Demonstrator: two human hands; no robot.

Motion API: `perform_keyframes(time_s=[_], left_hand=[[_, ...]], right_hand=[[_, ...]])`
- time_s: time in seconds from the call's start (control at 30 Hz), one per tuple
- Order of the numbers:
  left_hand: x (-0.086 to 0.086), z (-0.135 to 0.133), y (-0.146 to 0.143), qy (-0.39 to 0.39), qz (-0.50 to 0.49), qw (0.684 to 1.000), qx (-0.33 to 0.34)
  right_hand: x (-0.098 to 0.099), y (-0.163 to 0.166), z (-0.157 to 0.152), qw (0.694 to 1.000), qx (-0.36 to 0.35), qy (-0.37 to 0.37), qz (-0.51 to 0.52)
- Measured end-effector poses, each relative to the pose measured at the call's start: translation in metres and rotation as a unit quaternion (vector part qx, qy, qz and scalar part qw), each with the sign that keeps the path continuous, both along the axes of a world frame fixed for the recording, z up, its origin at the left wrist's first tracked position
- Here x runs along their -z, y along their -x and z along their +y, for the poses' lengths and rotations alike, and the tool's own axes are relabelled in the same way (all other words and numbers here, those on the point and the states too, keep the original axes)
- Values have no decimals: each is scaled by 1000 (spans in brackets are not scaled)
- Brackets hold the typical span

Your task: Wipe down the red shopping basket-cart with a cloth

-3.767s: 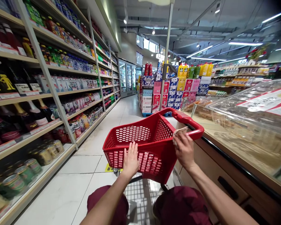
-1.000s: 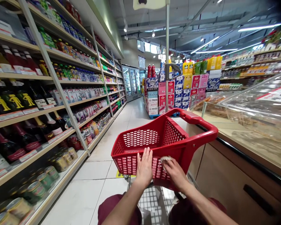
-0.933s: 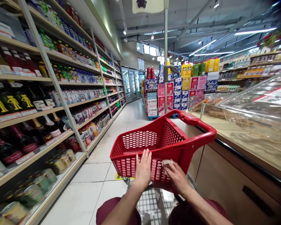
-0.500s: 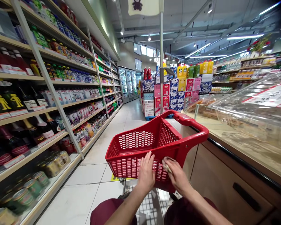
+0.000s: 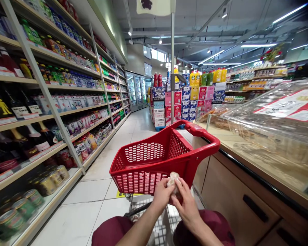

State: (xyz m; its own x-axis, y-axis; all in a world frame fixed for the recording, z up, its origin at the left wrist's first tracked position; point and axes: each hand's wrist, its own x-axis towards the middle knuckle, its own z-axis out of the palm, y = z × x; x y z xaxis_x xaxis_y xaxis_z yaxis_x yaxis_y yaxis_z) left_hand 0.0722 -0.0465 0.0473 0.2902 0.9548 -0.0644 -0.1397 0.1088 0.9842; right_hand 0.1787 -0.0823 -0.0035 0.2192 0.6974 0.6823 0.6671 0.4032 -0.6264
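A red plastic shopping basket (image 5: 149,160) sits on a wheeled cart frame in front of me, empty, its handle (image 5: 202,135) raised at the far right. My left hand (image 5: 162,195) and my right hand (image 5: 186,205) meet just below the basket's near wall. Both pinch a small crumpled pale cloth (image 5: 173,178) between their fingers. Neither hand touches the basket. My knees in dark red trousers (image 5: 113,230) show at the bottom edge.
Shelves of bottles and cans (image 5: 41,136) line the aisle's left side. At the right runs a wooden counter with a clear bulk-food case (image 5: 272,136). Stacked boxes (image 5: 174,106) and a pole (image 5: 172,68) stand ahead; white floor tiles (image 5: 97,191) stretch between.
My left hand has left the basket's near wall and joined the right hand on the cloth. The right hand has stopped rubbing the wall and drawn back toward me.
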Motion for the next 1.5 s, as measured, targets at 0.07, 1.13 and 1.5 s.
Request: perform_keyframes(time_s=[0.07, 1.13, 1.5], left_hand=[[-5, -6, -7, 39, -31, 996, 79], [-5, 39, 44, -403, 569, 712, -81], [-3, 38, 46, -421, 577, 695, -83]], right_hand=[[0, 2, 0, 1000, 7, -5, -13], [-41, -102, 42, 954, 109, -176, -216], [-38, -72, 45, 957, 29, -160, -241]])
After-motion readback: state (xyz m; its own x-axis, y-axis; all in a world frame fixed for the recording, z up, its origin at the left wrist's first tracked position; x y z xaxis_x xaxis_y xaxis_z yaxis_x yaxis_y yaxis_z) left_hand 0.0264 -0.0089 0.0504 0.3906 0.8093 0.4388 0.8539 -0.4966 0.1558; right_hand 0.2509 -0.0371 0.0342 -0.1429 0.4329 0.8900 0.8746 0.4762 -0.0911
